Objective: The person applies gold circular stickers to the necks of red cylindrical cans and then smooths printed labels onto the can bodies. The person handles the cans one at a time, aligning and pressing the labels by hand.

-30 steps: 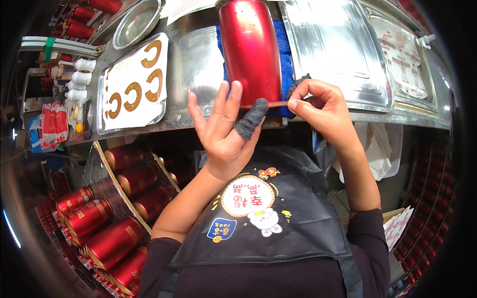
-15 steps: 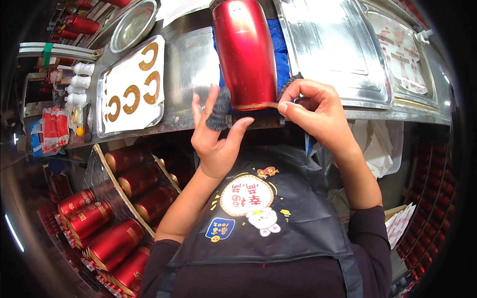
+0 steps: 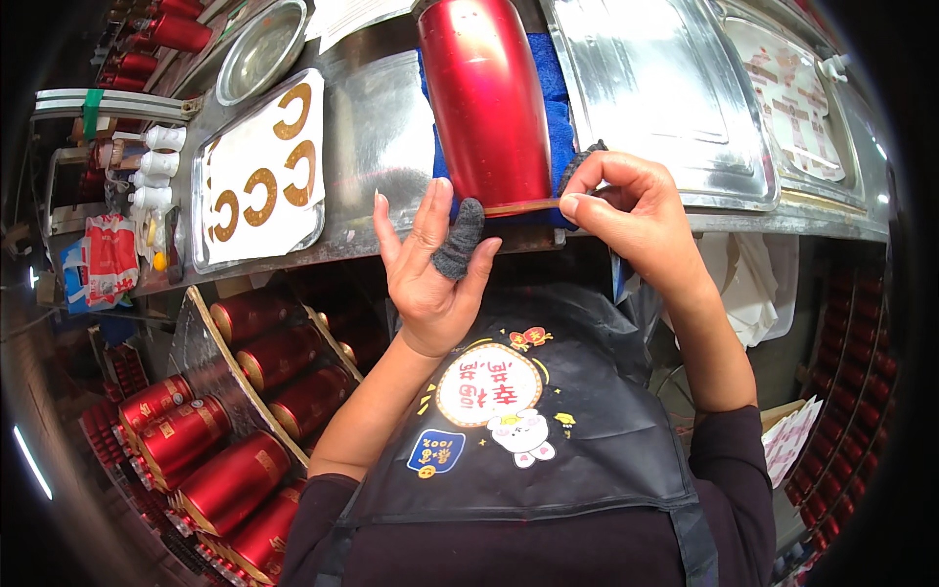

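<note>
A glossy red bottle (image 3: 489,93) lies with its near end toward me on a folded blue cloth (image 3: 558,127). Along that near end runs a thin gold-brown strip (image 3: 523,207). My right hand (image 3: 631,210) pinches the strip's right end between thumb and fingertip; a dark knitted cover shows on one of its fingers. At the strip's left end is the covered forefinger of my left hand (image 3: 430,259), seemingly touching it. The other fingers of this hand are stretched out and the thumb stands apart. Whether the strip is stuck to the bottle, I cannot tell.
To the left, a tray (image 3: 199,240) bears a white sheet with gold C-shaped pieces (image 3: 259,196), beside a round metal bowl (image 3: 262,54). A large metal tray (image 3: 665,88) lies right of the bottle. Several red bottles (image 3: 235,474) fill racks below at left.
My left hand has shifted slightly right, its covered forefinger swinging to the strip's left end. The bottle's near end has moved a little right, and more of the strip shows.
</note>
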The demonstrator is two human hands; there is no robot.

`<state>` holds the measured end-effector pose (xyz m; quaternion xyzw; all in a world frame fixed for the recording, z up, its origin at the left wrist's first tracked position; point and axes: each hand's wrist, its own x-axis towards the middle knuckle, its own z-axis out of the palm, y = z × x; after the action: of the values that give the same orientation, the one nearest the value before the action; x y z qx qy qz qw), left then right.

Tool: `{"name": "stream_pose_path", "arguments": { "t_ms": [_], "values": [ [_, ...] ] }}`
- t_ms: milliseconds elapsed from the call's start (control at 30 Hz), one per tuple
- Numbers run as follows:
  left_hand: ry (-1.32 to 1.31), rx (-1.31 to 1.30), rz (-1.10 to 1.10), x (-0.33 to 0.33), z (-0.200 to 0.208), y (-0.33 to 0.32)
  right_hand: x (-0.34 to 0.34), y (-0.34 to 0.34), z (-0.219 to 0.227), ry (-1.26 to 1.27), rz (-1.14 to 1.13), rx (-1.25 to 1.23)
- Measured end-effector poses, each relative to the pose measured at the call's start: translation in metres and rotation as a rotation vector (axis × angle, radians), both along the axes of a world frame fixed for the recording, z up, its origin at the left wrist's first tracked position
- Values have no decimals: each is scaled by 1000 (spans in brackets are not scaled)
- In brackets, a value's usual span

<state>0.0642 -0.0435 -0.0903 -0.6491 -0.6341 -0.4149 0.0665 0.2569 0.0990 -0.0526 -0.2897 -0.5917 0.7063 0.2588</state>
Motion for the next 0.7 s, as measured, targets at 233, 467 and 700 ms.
{"name": "stream_pose_path", "arguments": {
  "t_ms": [233, 467, 700],
  "values": [
    [159, 35, 18, 5, 12, 10, -4, 0, -2, -52, -26, 21],
    [262, 20, 64, 19, 20, 31, -5, -1, -7, -58, -13, -14],
    [-122, 70, -16, -4, 14, 34, -11, -7, -11, -44, -75, -23]
  ]
}}
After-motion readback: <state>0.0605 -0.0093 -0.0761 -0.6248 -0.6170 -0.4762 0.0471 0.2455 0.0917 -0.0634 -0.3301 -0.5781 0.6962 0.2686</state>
